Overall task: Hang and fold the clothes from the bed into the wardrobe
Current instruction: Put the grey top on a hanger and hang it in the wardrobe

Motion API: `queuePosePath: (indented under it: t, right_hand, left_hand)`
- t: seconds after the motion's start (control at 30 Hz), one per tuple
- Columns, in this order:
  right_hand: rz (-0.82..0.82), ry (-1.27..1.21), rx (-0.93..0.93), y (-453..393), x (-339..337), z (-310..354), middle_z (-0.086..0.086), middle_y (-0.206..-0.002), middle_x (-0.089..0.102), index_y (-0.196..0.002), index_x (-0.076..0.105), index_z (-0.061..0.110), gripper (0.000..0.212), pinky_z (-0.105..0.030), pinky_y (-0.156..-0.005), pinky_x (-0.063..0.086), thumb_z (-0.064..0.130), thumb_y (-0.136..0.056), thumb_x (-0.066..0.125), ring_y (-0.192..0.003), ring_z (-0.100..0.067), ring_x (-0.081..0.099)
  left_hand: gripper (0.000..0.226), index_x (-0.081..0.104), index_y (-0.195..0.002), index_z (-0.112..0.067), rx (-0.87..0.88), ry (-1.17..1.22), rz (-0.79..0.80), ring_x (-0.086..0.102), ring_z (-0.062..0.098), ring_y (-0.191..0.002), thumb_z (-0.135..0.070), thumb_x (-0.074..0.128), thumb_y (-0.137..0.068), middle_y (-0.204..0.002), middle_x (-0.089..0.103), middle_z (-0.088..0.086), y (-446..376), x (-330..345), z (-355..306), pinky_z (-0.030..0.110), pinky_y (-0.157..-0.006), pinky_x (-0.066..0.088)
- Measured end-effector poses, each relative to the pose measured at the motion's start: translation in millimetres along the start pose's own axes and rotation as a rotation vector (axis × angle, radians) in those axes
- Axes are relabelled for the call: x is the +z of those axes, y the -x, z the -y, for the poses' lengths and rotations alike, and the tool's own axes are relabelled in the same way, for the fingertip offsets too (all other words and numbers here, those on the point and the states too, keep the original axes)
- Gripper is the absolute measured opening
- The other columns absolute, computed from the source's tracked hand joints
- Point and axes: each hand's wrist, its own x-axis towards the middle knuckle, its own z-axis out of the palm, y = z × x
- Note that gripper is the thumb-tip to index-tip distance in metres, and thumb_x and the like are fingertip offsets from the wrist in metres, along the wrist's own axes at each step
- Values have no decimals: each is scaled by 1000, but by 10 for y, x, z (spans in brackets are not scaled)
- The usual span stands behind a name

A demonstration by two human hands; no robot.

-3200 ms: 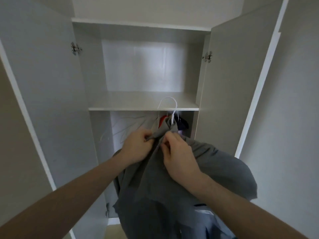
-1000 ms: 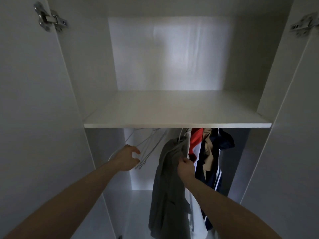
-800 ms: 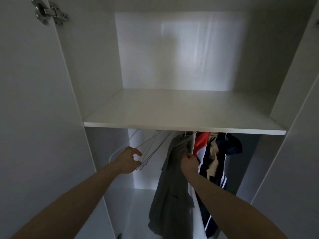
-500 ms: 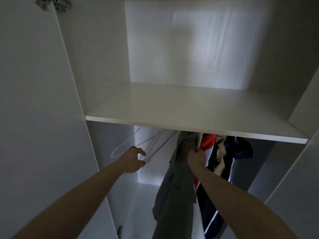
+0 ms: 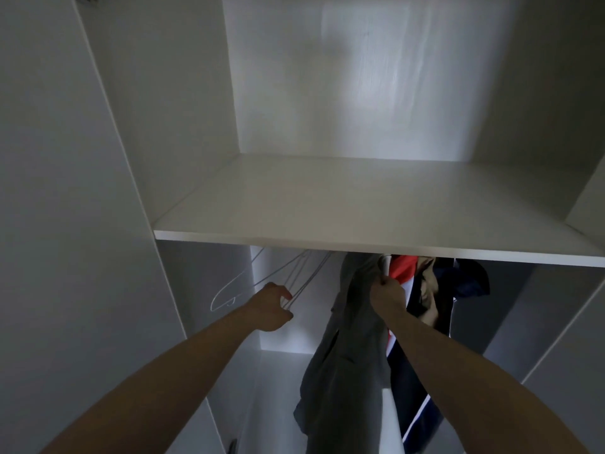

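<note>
A grey garment [image 5: 347,348] hangs below the white wardrobe shelf [image 5: 327,208], left of other hung clothes. My right hand [image 5: 388,294] grips the grey garment near its top, just under the shelf edge. My left hand [image 5: 271,306] reaches into the left of the hanging space and its curled fingers hold the lower ends of several bare white wire hangers [image 5: 278,276]. The rail and the hooks are hidden behind the shelf.
Red, beige and navy clothes [image 5: 435,290] hang to the right of the grey garment. The open left door [image 5: 65,191] and the wardrobe's side walls close in on both sides. The shelf's front edge runs just above both hands.
The grey garment went from my two hands in front of the wardrobe onto the rail. In the last second the view has tilted up and closer; my right hand has risen along the garment's top.
</note>
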Motion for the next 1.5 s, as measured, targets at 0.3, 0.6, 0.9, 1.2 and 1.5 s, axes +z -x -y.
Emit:
queuePosePath:
  t: [0.3,0.6,0.9,1.2,1.5]
  right_hand:
    - [-49,184,-27,97,-13,-151,-12,-97,64,-107,57,13,24,-42,-78,53,35,-97,54,-88,-36,62]
    - [-104,37,-592,608,379,-23,12,-80,61,-98,53,29,20,-14,-62,47,12,-91,60,-69,-6,62]
    - [358,63,-25,352,1372,119,-2,-87,66,-115,61,16,27,-37,-77,60,39,-100,60,-76,-16,65]
    - [429,7,114,227,1627,227,-11,-95,69,-115,70,5,28,-43,-89,59,27,-97,68,-88,-24,66]
    - [395,-20,169,291,1698,301,-11,-91,69,-108,69,-1,18,-20,-52,46,12,-100,60,-68,-16,60]
  left_hand:
    - [69,24,-159,-16,-108,74,64,48,29,-135,-18,59,-100,-160,29,15,-305,-19,277,27,-97,47]
    - [32,62,-131,-7,-230,260,28,66,32,-110,-11,54,-101,-128,65,18,-435,236,463,30,-83,52]
    - [17,72,-94,-2,-137,433,74,67,28,-77,-3,55,-95,-99,73,23,-391,289,429,43,-79,59]
    - [18,69,-81,-9,-171,485,74,70,17,-63,-6,60,-97,-76,70,7,-346,250,480,33,-72,62]
    - [26,68,-71,-9,-243,502,-15,70,19,-58,0,60,-94,-73,70,9,-314,173,713,38,-69,63]
